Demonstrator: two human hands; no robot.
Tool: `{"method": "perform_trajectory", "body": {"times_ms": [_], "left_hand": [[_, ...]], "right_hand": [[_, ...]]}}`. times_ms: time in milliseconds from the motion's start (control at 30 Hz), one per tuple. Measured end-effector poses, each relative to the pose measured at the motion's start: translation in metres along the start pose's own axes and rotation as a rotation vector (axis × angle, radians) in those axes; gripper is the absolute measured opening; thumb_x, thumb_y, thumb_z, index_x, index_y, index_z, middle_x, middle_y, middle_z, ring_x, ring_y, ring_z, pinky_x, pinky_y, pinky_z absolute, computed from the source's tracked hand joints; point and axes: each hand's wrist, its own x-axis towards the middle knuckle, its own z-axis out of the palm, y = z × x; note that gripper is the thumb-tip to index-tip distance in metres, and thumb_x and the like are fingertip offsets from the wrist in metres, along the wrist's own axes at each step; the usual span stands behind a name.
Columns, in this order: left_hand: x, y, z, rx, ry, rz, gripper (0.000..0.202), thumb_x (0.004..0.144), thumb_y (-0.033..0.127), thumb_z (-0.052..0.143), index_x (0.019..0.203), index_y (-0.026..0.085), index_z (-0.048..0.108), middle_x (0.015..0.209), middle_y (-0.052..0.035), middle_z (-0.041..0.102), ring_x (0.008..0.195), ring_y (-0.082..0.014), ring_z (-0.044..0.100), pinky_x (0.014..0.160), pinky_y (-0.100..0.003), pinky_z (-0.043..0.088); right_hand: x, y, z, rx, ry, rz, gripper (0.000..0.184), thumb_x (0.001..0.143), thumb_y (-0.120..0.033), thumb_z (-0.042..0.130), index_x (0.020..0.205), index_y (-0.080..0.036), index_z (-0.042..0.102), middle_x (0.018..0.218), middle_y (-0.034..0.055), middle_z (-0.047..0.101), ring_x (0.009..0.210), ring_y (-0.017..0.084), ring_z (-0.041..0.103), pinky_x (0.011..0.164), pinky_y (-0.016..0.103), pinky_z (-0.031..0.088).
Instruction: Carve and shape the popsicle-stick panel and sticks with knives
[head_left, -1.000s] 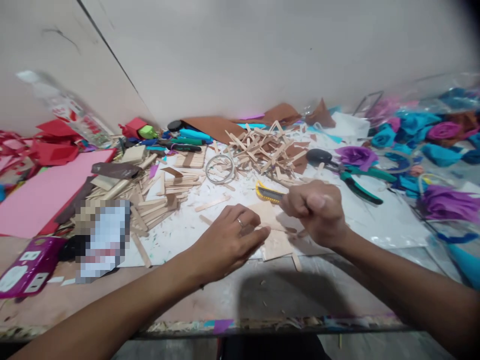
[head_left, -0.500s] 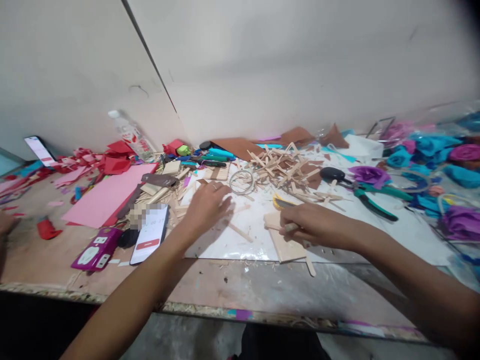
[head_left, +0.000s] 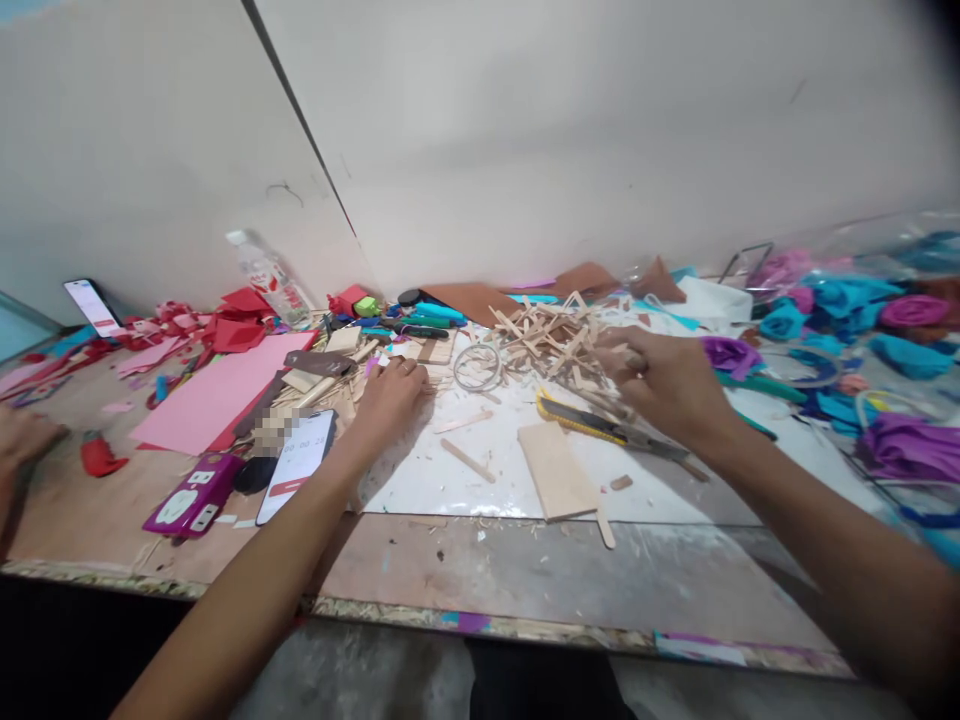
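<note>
My left hand [head_left: 391,398] is low over the left side of the white sheet [head_left: 420,490], its fingers bent down among thin wooden scraps. Its fingertips are hidden, so what they pinch cannot be made out. At the right edge of a heap of craft sticks [head_left: 551,335], my right hand [head_left: 667,378] has its fingers curled in; their contents are unclear. Below that hand lie a yellow utility knife [head_left: 581,415] and a flat wooden block [head_left: 559,470]. A craft stick [head_left: 604,525] pokes out by the block's lower corner. Between my hands lies a round ring [head_left: 477,368].
On the left are a phone [head_left: 300,465] showing a timer, a purple box [head_left: 191,497], pink paper [head_left: 217,395] and a bottle [head_left: 270,280]. Another person's hand [head_left: 26,440] rests at the far left. Blue and purple crepe flowers [head_left: 911,430] crowd the right.
My right hand has moved up and away from the wooden block to the stick heap, uncovering the block and knife. My left hand has shifted left, its fingers lowered. The view has shifted slightly.
</note>
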Motion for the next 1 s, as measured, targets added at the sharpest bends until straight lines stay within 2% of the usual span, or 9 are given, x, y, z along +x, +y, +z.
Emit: {"method": "perform_trajectory", "body": {"times_ms": [133, 233, 333, 433, 567, 667, 767, 867, 1000], "left_hand": [[-0.002, 0.018, -0.001, -0.053, 0.197, 0.143, 0.025, 0.105, 0.016, 0.042, 0.104, 0.015, 0.067, 0.104, -0.0169, 0.073, 0.102, -0.0303, 0.063, 0.090, -0.045, 0.046], [-0.009, 0.053, -0.003, -0.142, 0.292, 0.408, 0.019, 0.106, 0.018, 0.048, 0.102, 0.018, 0.067, 0.102, -0.0119, 0.076, 0.098, -0.0262, 0.065, 0.089, -0.044, 0.048], [-0.017, 0.095, -0.005, -0.219, 0.337, 0.662, 0.011, 0.105, 0.019, 0.055, 0.108, 0.020, 0.066, 0.110, -0.0062, 0.077, 0.101, -0.0205, 0.069, 0.089, -0.037, 0.053], [-0.022, 0.121, -0.005, -0.263, 0.364, 0.799, 0.008, 0.101, 0.014, 0.061, 0.108, 0.015, 0.066, 0.115, -0.0103, 0.077, 0.105, -0.0230, 0.072, 0.088, -0.037, 0.058], [-0.025, 0.116, -0.004, -0.341, 0.242, 0.739, 0.019, 0.103, 0.020, 0.061, 0.121, 0.017, 0.065, 0.126, -0.0132, 0.074, 0.121, -0.0252, 0.070, 0.097, -0.042, 0.060], [-0.029, 0.101, -0.008, -0.363, 0.163, 0.689, 0.031, 0.104, 0.029, 0.062, 0.133, 0.018, 0.062, 0.138, -0.0164, 0.069, 0.130, -0.0292, 0.066, 0.104, -0.047, 0.058], [-0.034, 0.095, -0.014, -0.345, 0.052, 0.702, 0.043, 0.105, 0.045, 0.059, 0.141, 0.020, 0.061, 0.143, -0.0187, 0.065, 0.135, -0.0351, 0.063, 0.110, -0.057, 0.054], [-0.037, 0.099, -0.016, -0.327, -0.016, 0.730, 0.056, 0.105, 0.058, 0.054, 0.148, 0.022, 0.058, 0.153, -0.0215, 0.058, 0.142, -0.0387, 0.058, 0.117, -0.063, 0.047], [-0.040, 0.104, -0.010, -0.374, -0.069, 0.767, 0.074, 0.102, 0.070, 0.047, 0.158, 0.021, 0.048, 0.164, -0.0259, 0.044, 0.153, -0.0413, 0.046, 0.121, -0.064, 0.042]], "right_hand": [[-0.007, -0.012, 0.013, 0.063, -0.003, -0.022, 0.025, 0.100, -0.035, 0.056, 0.098, -0.017, 0.074, 0.085, 0.0119, 0.078, 0.077, 0.028, 0.072, 0.069, 0.037, 0.046], [-0.009, -0.017, 0.019, 0.116, -0.028, -0.057, 0.026, 0.101, -0.034, 0.056, 0.101, -0.016, 0.074, 0.089, 0.0116, 0.079, 0.080, 0.027, 0.073, 0.070, 0.036, 0.047], [-0.010, -0.019, 0.021, 0.165, -0.051, -0.086, 0.025, 0.102, -0.033, 0.056, 0.102, -0.016, 0.074, 0.093, 0.0111, 0.080, 0.079, 0.024, 0.073, 0.072, 0.035, 0.047], [-0.012, -0.020, 0.023, 0.200, -0.064, -0.099, 0.021, 0.101, -0.031, 0.059, 0.103, -0.016, 0.074, 0.091, 0.0098, 0.080, 0.076, 0.022, 0.072, 0.070, 0.033, 0.046], [-0.014, -0.022, 0.024, 0.243, -0.061, -0.124, 0.022, 0.102, -0.033, 0.059, 0.096, -0.017, 0.074, 0.085, 0.0064, 0.079, 0.076, 0.019, 0.071, 0.071, 0.031, 0.045], [-0.015, -0.027, 0.021, 0.384, -0.007, -0.069, 0.036, 0.102, -0.046, 0.061, 0.082, -0.017, 0.071, 0.065, 0.0006, 0.066, 0.059, 0.014, 0.057, 0.060, 0.028, 0.039], [-0.016, -0.034, 0.018, 0.673, 0.059, 0.073, 0.050, 0.101, -0.055, 0.062, 0.066, -0.019, 0.061, 0.055, -0.0033, 0.046, 0.052, 0.011, 0.039, 0.052, 0.029, 0.028], [-0.015, -0.038, 0.016, 1.037, 0.080, 0.161, 0.059, 0.101, -0.065, 0.057, 0.061, -0.021, 0.053, 0.057, -0.0035, 0.038, 0.052, 0.012, 0.032, 0.052, 0.031, 0.024], [-0.012, -0.042, 0.014, 1.319, -0.068, 0.162, 0.073, 0.094, -0.080, 0.055, 0.054, -0.022, 0.032, 0.055, -0.0037, 0.028, 0.052, 0.013, 0.026, 0.052, 0.033, 0.025]]}}
